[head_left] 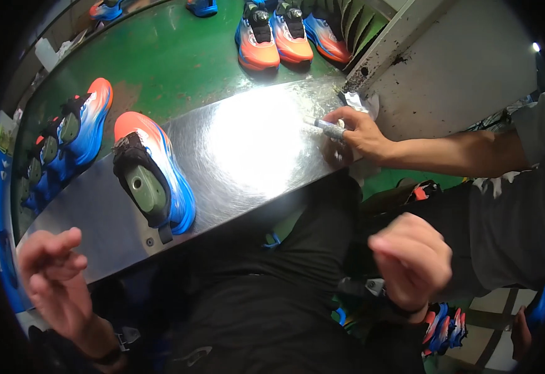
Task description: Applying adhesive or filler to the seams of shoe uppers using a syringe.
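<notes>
My left hand [57, 283] is raised beside the left end of a metal work plate [98, 240], its fingers half bent and apart, holding nothing. My right hand [412, 262] hovers over my lap with its fingers curled in; nothing shows in it. Nearest to my left hand, a sports shoe [176, 181] in blue, white and coral lies on the plate, toe pointing away. Inside its opening sits a green shoe last [144, 187] with a round hole. Neither hand touches the shoe.
A co-worker's hand [366, 137] holds a pale marker-like tube [328, 128] over the plate's right end. More lasted shoes [88, 131] line the green table's left side. Several finished-looking shoes [257, 43] stand at the back, near a grey machine panel [447, 75].
</notes>
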